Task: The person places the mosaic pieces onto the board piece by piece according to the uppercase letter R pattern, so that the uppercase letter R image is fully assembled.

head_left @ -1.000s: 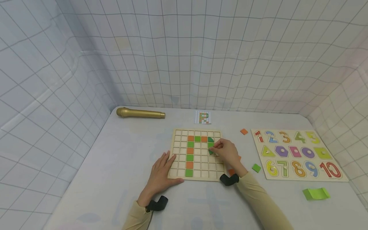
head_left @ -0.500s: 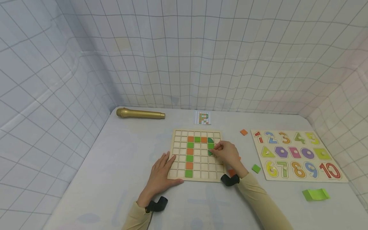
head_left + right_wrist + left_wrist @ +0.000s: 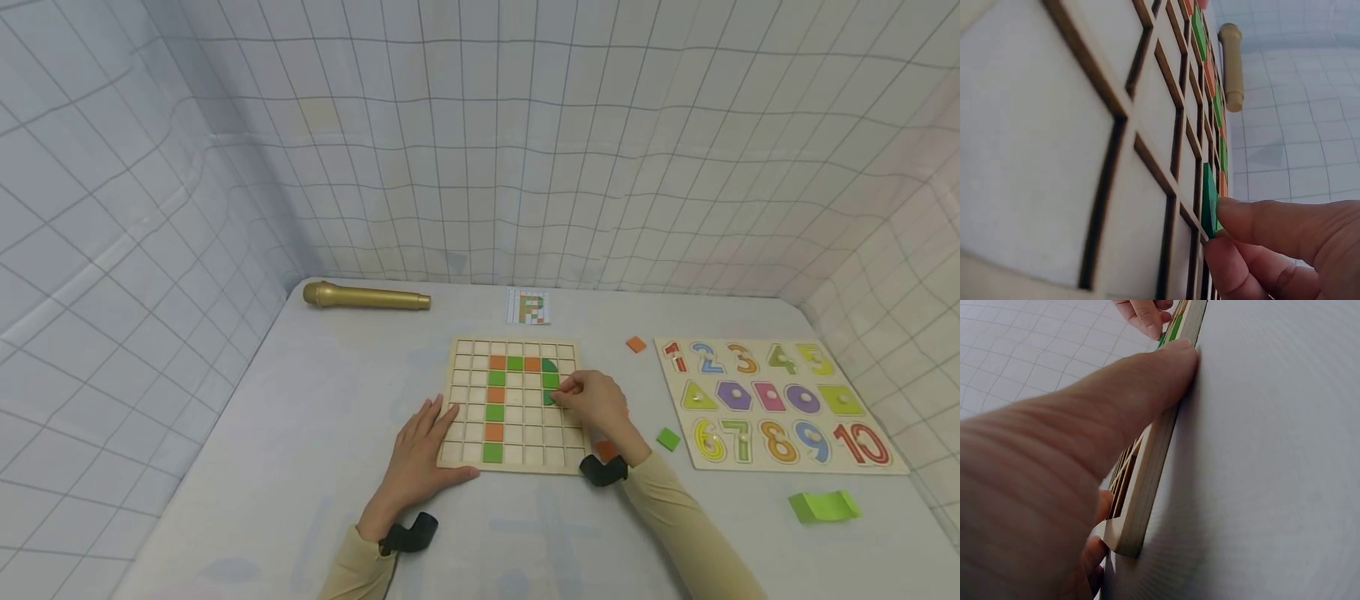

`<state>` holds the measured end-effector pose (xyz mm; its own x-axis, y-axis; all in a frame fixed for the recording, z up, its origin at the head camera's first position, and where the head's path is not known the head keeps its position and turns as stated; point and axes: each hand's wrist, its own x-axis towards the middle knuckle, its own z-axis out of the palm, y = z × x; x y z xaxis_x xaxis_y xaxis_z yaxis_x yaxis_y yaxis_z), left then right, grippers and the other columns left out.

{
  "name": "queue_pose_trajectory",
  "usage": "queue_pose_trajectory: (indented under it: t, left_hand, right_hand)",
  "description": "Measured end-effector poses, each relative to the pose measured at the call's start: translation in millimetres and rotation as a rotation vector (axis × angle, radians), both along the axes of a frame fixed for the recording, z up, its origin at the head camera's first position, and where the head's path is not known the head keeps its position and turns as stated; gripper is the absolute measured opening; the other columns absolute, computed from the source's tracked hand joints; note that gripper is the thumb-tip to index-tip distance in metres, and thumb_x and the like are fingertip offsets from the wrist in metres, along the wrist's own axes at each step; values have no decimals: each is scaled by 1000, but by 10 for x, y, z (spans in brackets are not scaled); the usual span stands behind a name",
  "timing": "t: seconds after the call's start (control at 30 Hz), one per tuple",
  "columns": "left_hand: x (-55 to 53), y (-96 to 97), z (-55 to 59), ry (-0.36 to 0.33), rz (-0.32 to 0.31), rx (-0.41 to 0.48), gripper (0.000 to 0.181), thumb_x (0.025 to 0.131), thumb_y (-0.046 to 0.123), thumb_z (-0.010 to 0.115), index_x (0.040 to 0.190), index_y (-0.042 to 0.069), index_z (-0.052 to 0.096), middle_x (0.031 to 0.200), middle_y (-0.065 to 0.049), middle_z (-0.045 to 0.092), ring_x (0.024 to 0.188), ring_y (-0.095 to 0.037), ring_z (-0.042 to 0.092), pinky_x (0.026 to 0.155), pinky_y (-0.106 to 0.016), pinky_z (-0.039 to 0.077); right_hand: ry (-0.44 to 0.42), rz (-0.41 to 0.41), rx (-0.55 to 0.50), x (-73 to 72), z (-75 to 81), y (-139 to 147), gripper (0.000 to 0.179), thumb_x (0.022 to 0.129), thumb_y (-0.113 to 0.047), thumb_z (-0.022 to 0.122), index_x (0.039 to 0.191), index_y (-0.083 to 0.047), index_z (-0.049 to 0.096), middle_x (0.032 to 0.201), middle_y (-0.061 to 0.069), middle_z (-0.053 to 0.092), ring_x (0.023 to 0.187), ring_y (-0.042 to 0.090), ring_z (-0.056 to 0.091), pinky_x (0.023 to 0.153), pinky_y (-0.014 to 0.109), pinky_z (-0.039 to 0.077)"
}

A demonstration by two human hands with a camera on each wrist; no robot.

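Observation:
A wooden grid board (image 3: 535, 433) bears a column of alternating orange and green square tiles, with more tiles along the top. My right hand (image 3: 596, 402) pinches a dark green rounded-corner tile (image 3: 1210, 199) between thumb and fingers. That tile sits at a cell just below a light green square tile (image 3: 551, 380); how fully it is seated cannot be told. A dark green quarter-round tile (image 3: 549, 365) lies above that square. My left hand (image 3: 420, 454) rests at the board's front left corner, thumb against the front edge, fingers spread along the left side.
A small pattern card (image 3: 528, 307) lies behind the board. Loose orange (image 3: 636, 344) and green (image 3: 668, 439) tiles lie to the right, near a number puzzle (image 3: 780, 400) and a green curved block (image 3: 825, 507). A gold microphone (image 3: 367, 296) lies at the back left.
The dark green tile, tilted and over the light green square a second ago, has come down into line below it. My right hand shifted slightly toward me; my left hand stayed put.

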<state>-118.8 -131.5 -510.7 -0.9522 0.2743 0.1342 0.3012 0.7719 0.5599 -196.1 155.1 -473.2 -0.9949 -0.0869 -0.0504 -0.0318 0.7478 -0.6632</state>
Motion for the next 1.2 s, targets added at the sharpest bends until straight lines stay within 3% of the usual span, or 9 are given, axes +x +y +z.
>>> queue_pose_trajectory:
  t: [0.2, 0.43, 0.6, 0.77, 1.03, 1.2]
  left_hand:
    - [-2, 3, 3, -9, 0, 3, 95, 70, 51, 78, 145, 7, 39, 153, -17, 24, 140, -33, 14, 104, -58, 18]
    - [0, -8, 6, -22, 0, 13, 95, 71, 49, 78, 146, 7, 38, 153, -17, 23, 141, -33, 13, 105, -58, 17]
    - [-2, -6, 3, -20, 2, 16, 95, 70, 48, 79, 145, 7, 38, 153, -18, 23, 141, -34, 13, 105, -59, 17]
    - [-8, 0, -1, -26, -5, 14, 95, 71, 50, 78, 146, 7, 38, 153, -18, 23, 141, -34, 13, 105, -59, 17]
    - [-8, 2, 3, -33, 3, 2, 96, 71, 52, 77, 146, 7, 38, 153, -17, 22, 141, -33, 12, 105, -58, 17]
    - [-11, 8, 2, -39, 5, -5, 96, 71, 52, 77, 146, 8, 37, 154, -17, 22, 141, -33, 12, 105, -57, 16]
  right_hand:
    - [-19, 73, 1, 22, 44, 54, 14, 84, -25, 73, 89, -12, 73, 74, -6, 64, 64, 11, 55, 55, 29, 42]
    - [-27, 263, 35, 13, 42, 151, 28, 87, -23, 70, 109, -5, 70, 76, -5, 59, 65, 12, 50, 58, 29, 42]
    - [24, 361, -39, 38, 43, 238, 31, 88, -19, 68, 114, -1, 67, 79, -3, 60, 65, 13, 50, 57, 29, 43]
    - [175, 288, -77, 127, 8, 393, 26, 88, -18, 69, 110, -3, 69, 86, -2, 63, 75, 14, 54, 65, 32, 45]
    - [422, 137, -76, 272, -28, 723, 20, 85, -12, 72, 103, -5, 70, 87, 0, 63, 75, 14, 54, 62, 29, 44]
    - [506, 72, -59, 359, -54, 878, 20, 83, -9, 73, 102, -3, 69, 86, 2, 64, 75, 15, 53, 63, 30, 42]
